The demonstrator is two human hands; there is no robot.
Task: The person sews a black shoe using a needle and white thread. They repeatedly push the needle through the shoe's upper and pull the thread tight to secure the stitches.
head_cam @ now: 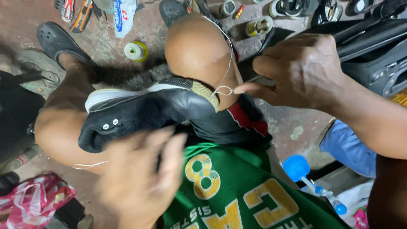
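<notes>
Two hands on one black shoe (140, 112), mid-frame across the knees. Right hand (296, 70) pinches the white thread (227, 63) taut; left hand (140, 178) is blurred, so its grip is unclear. Yank too hard and that thread probably snaps or slips.

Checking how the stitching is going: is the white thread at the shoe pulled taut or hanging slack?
Taut near the shoe: the white thread runs in a line to a small loop by the right hand fingertips at the black shoe.

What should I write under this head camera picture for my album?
Seated person's right hand pulls white thread through a black shoe resting between the knees, left hand blurred in front.
</notes>
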